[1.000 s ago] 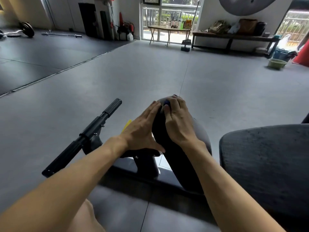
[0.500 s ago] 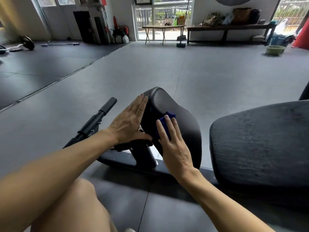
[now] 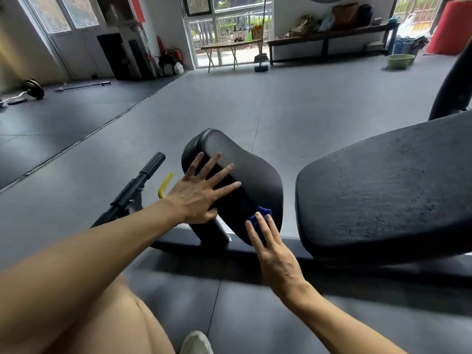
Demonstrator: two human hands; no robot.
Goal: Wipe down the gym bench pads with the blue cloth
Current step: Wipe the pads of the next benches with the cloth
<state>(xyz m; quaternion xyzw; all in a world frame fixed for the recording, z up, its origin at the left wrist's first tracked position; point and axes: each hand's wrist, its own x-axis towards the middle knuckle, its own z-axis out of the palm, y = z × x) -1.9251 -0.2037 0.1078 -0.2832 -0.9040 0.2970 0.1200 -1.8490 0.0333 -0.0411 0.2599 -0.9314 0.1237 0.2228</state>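
Nearest the camera, at the bottom edge, a bare knee and the toe of a pale shoe show above the grey rubber floor. Just beyond, the right hand lies with straight fingers flat on the bunched deep-blue cloth, pressing it against the lower near edge of the small black padded seat; the cloth peeks out ahead of and between the fingertips, so it sits under and just forward of them. The left hand is spread, fingers straight and splayed, resting on the seat's left flank, apparently bracing it. That seat tilts upward, its long axis running from the cloth away toward the rounded far top, so most of the unwiped surface lies up and ahead of the right hand, which is the nearer one to the cloth. I judge the coming stroke would push along that axis. To the right, close beside, is the large black textured back pad, not touched by either hand. Left of the seat stand a black metal handle bar and a yellow lever. Far off are a barbell, a folding table and a green basin.
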